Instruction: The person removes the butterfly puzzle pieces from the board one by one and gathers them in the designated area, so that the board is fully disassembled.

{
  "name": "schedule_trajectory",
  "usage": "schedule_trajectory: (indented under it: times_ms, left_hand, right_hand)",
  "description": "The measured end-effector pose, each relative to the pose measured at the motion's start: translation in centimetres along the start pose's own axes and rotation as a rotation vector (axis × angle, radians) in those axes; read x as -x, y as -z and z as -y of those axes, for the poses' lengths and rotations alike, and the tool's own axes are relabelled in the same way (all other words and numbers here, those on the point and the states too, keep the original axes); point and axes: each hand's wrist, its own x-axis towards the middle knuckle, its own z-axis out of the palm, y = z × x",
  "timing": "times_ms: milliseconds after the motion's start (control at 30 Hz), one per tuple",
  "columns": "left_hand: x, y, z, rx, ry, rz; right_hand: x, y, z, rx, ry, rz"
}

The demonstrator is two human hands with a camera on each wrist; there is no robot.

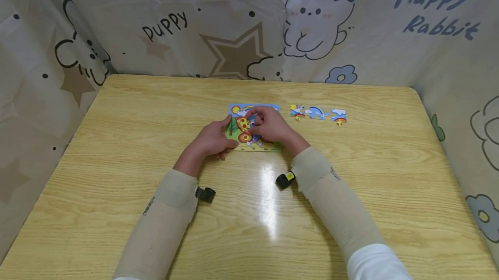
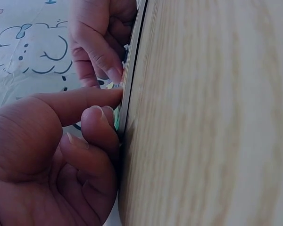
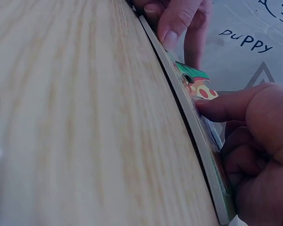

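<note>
A colourful jigsaw puzzle board [image 1: 269,147] lies on the wooden table, much of its picture hidden under the hands. My left hand [image 1: 212,139] holds its left side, with the thumb at the lower left and a finger at the upper left corner. Over the picture, my right hand [image 1: 270,125] pinches a puzzle piece [image 3: 201,87] with green and red-spotted yellow print. In the right wrist view this piece stands tilted up from the board, and the left thumb [image 3: 170,40] touches the board's near edge.
To the right of the board lie three loose puzzle pieces: one with a sun [image 1: 297,110], one with a rainbow [image 1: 317,113] and one with a cloud [image 1: 338,114]. A printed curtain [image 1: 234,16] surrounds the table [image 1: 156,98] at the back and sides.
</note>
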Motion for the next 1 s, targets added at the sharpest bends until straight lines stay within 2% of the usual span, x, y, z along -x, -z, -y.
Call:
schedule_trajectory:
  times_ms: [400,733,1000]
  left_hand:
    - [0.03,0.02,-0.16,0.021,0.011,0.01]
    - [-0.14,0.08,-0.21,0.001,0.016,0.012]
    - [-0.22,0.11,0.09,-0.003,0.01,0.013]
  right_hand:
    - [-0.04,-0.13,-0.03,0.008,0.048,-0.036]
    - [-0.18,-0.12,-0.28,0.034,0.057,-0.049]
    - [0.05,0.48,-0.31,0.013,0.03,-0.033]
